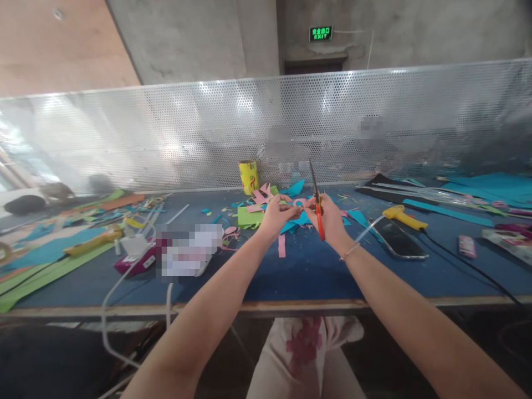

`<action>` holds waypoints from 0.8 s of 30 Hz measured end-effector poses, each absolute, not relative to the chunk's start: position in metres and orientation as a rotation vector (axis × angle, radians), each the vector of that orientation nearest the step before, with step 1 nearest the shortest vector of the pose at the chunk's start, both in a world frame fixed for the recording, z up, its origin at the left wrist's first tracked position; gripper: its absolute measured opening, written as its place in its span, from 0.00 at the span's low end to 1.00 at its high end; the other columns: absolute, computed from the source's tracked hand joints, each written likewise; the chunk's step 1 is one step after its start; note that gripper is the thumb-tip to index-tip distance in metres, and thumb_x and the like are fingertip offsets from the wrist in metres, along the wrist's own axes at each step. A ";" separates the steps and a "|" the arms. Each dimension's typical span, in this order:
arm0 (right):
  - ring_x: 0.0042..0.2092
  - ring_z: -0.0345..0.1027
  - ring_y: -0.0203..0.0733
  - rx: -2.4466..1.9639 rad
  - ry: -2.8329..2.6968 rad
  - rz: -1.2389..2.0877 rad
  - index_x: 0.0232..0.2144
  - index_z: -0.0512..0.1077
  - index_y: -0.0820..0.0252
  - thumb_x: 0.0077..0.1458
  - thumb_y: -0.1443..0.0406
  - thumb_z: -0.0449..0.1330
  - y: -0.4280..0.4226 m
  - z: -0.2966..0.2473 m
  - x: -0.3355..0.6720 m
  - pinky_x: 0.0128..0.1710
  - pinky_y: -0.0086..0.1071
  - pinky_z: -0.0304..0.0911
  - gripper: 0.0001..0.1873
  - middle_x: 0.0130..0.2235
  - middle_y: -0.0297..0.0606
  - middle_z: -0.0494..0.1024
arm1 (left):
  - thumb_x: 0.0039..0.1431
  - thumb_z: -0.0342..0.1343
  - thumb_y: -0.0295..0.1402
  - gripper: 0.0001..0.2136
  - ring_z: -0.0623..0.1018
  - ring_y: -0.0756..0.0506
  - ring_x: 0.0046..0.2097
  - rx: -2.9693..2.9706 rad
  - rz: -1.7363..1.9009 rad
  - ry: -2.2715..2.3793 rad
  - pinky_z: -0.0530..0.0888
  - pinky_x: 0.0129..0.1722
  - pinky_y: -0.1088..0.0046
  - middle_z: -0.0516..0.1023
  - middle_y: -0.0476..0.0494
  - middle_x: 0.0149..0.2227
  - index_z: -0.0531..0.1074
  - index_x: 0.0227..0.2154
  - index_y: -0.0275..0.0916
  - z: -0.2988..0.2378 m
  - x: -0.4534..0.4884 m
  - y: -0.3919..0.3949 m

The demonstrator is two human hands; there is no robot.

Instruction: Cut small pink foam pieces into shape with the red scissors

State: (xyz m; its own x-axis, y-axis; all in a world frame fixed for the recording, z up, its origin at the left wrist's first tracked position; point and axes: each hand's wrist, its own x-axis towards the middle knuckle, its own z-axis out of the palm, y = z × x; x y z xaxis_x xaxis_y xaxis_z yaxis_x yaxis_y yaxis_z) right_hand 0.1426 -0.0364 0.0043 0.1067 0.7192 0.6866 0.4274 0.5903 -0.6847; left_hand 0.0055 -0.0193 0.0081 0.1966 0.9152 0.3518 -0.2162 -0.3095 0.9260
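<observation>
My right hand (330,217) is closed around red-handled scissors (317,206), whose blades point up and away from me. My left hand (276,213) pinches a small pink foam piece (297,203) that sits between both hands, right next to the scissors. Both hands hover above the blue tabletop (307,266), over a scatter of pink, green and teal foam scraps (257,213). A pink strip (281,245) lies on the table just below my left wrist.
A yellow roll (248,177) stands at the back by the perforated metal screen (266,127). A yellow glue gun (404,217) and a phone (398,238) lie to the right, another glue gun (93,241) and green foam sheets (45,271) to the left. White cables hang over the front edge.
</observation>
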 end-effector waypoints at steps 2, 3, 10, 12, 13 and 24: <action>0.37 0.69 0.43 -1.007 -1.566 0.250 0.28 0.64 0.55 0.45 0.67 0.58 -0.037 0.002 0.146 0.40 0.38 0.61 0.06 0.32 0.37 0.74 | 0.42 0.62 0.28 0.16 0.74 0.52 0.24 1.412 1.348 0.725 0.73 0.29 0.73 0.73 0.53 0.21 0.60 0.31 0.39 0.009 0.005 -0.020; 0.37 0.69 0.43 -1.008 -1.591 0.236 0.31 0.65 0.55 0.45 0.67 0.58 -0.037 0.001 0.147 0.40 0.38 0.61 0.07 0.34 0.38 0.75 | 0.42 0.62 0.27 0.16 0.74 0.53 0.24 1.415 1.348 0.726 0.73 0.29 0.74 0.72 0.53 0.21 0.60 0.31 0.39 0.009 0.005 -0.020; 0.39 0.71 0.45 -0.995 -1.667 0.177 0.37 0.67 0.56 0.46 0.67 0.58 -0.033 -0.006 0.152 0.40 0.38 0.63 0.12 0.36 0.40 0.77 | 0.41 0.61 0.25 0.15 0.73 0.54 0.24 1.440 1.358 0.693 0.71 0.28 0.76 0.70 0.54 0.20 0.61 0.31 0.37 0.008 0.005 -0.019; 0.38 0.71 0.45 -0.985 -1.685 0.120 0.38 0.67 0.57 0.47 0.67 0.57 -0.032 -0.006 0.152 0.39 0.38 0.63 0.12 0.36 0.40 0.77 | 0.41 0.61 0.25 0.14 0.73 0.54 0.24 1.443 1.347 0.684 0.71 0.28 0.76 0.71 0.54 0.21 0.61 0.30 0.37 0.008 0.005 -0.020; 0.38 0.72 0.45 -0.986 -1.691 0.087 0.38 0.67 0.58 0.47 0.66 0.56 -0.032 -0.006 0.152 0.39 0.39 0.64 0.12 0.35 0.41 0.78 | 0.41 0.61 0.24 0.14 0.73 0.54 0.24 1.444 1.344 0.684 0.71 0.28 0.76 0.71 0.54 0.21 0.61 0.30 0.37 0.009 0.005 -0.020; 0.36 0.73 0.45 -1.046 -1.712 -0.059 0.35 0.68 0.59 0.50 0.63 0.55 -0.033 -0.007 0.151 0.36 0.38 0.65 0.09 0.33 0.42 0.78 | 0.40 0.61 0.24 0.13 0.72 0.54 0.24 1.513 1.337 0.685 0.70 0.28 0.76 0.70 0.54 0.20 0.62 0.29 0.37 0.008 0.004 -0.019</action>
